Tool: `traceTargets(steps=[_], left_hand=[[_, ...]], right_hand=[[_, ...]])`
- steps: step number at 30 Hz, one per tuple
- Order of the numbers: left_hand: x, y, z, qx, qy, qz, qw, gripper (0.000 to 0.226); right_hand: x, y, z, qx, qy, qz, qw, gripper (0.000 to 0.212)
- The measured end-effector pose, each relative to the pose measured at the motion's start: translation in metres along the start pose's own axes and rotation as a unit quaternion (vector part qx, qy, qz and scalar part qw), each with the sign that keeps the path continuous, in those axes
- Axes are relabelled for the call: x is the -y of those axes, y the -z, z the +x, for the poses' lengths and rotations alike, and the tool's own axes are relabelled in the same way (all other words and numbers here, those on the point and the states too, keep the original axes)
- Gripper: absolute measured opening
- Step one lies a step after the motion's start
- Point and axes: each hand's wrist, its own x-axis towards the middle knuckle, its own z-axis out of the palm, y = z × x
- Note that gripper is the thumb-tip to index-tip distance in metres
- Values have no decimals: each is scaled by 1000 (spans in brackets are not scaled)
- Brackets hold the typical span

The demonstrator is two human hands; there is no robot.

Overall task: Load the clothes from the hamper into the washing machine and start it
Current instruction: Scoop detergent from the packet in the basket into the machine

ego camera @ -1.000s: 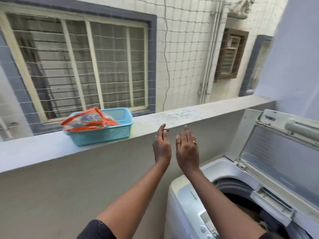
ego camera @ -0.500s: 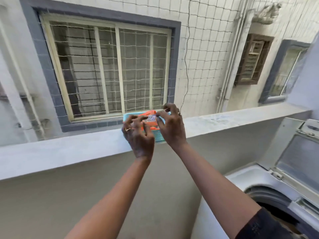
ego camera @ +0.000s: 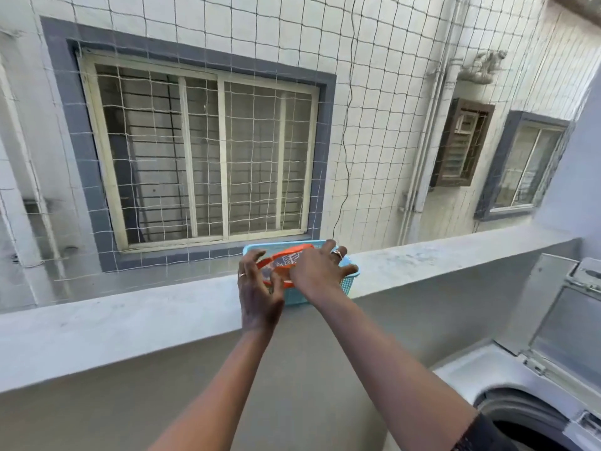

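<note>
A light blue plastic basket (ego camera: 348, 288) stands on the concrete ledge (ego camera: 130, 320). An orange printed packet (ego camera: 290, 258) lies in it. My left hand (ego camera: 257, 296) grips the packet's near left edge, fingers curled around it. From the right, my right hand (ego camera: 317, 271) lies over the packet, thumb pinching it and fingers spread across the basket's far rim. The white top-load washing machine (ego camera: 481, 372) is at the lower right with its lid (ego camera: 566, 340) raised and the dark drum opening (ego camera: 520, 424) partly in view. No clothes or hamper can be seen.
White safety netting (ego camera: 374, 125) rises behind the ledge. Beyond it is a tiled wall with a barred window (ego camera: 201, 157). The ledge runs from left to right at chest height above a plain beige wall (ego camera: 97, 402).
Both hands went from raised in front of me to the basket and closed on the orange packet. The view has turned away from the washer towards the ledge.
</note>
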Motion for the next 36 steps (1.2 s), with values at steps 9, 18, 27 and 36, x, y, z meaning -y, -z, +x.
traceTargets(steps=[9,18,27,36], left_hand=[[-3,7,-5,43,46,-32,998,50],[-11,12,-7,57,86,-45,994,49],[-12,12,-10,74,99,-47,991,47],[-16,13,-9,77,101,-49,991,48]], right_hand=[[9,0,0,-17,-68,59,996,37],[-3,-17,1,-123,-19,62,990,16],[2,-20,4,-59,12,56,997,18],[2,-10,1,-3,45,6,999,28]])
